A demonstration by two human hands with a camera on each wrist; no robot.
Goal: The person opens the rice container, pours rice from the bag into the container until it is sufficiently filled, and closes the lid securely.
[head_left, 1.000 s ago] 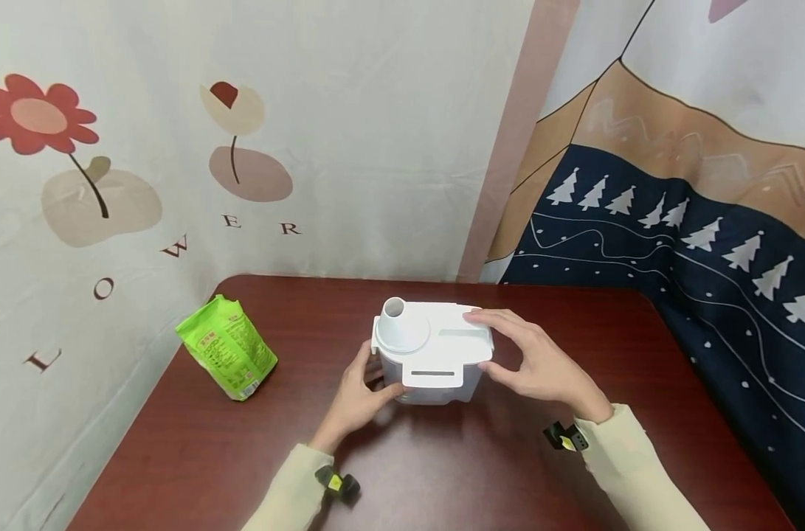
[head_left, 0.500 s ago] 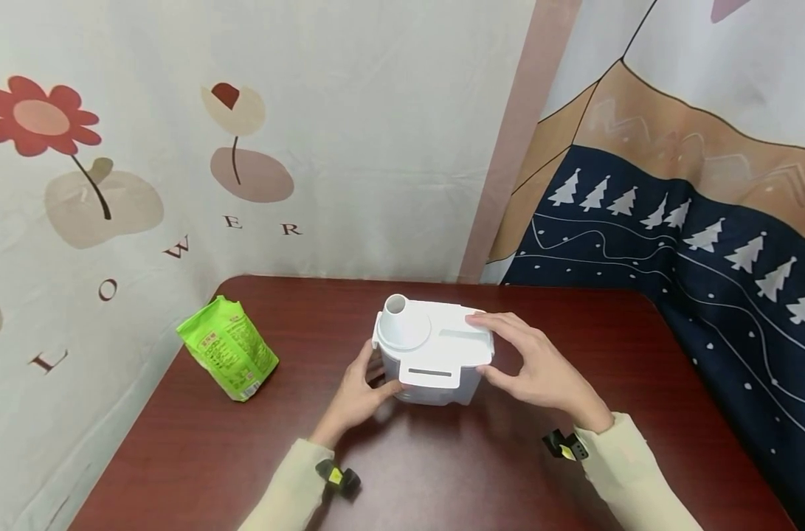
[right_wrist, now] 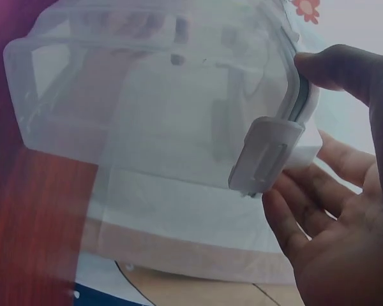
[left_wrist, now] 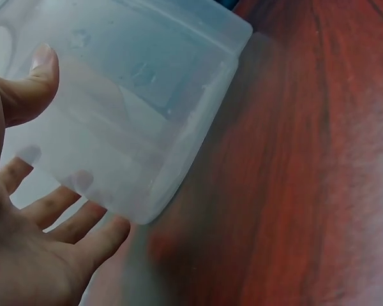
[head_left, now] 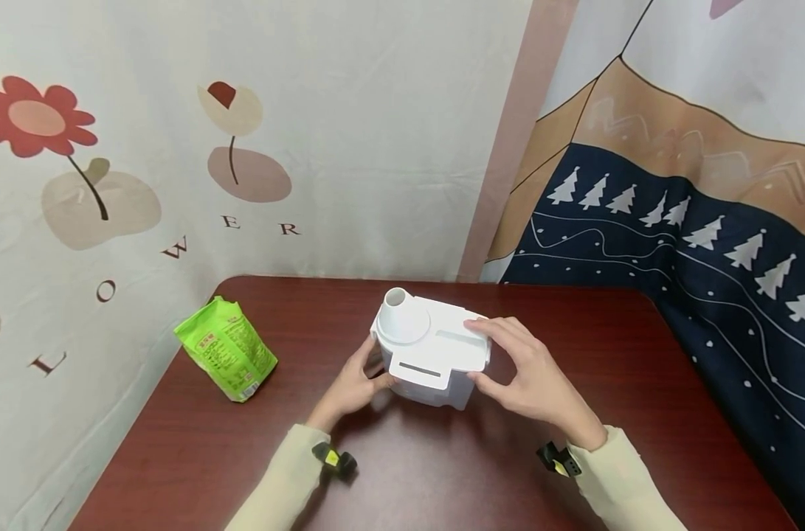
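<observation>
At the left, a white curtain point(head_left: 356, 110) printed with flowers and letters is seen behind the dark red table point(head_left: 442, 479). On the table's left part, a bright green bag point(head_left: 229, 350) covered in small print is set, well apart from both hands. To its right, the left hand point(head_left: 349, 387) is wrapped about the left end of a translucent container point(head_left: 422, 392), the thumb being laid on the near face and the fingers on the far side. The container is held at the middle of the table, toward its far edge; whether its base is supported there cannot be told. It is topped by a white lid point(head_left: 458, 339), with a round spout point(head_left: 402, 317) at the left. At its right end, lid and wall are gripped by the right hand point(head_left: 531, 369). Farther right, a dark blue cloth point(head_left: 615, 236) with white trees is hung.
</observation>
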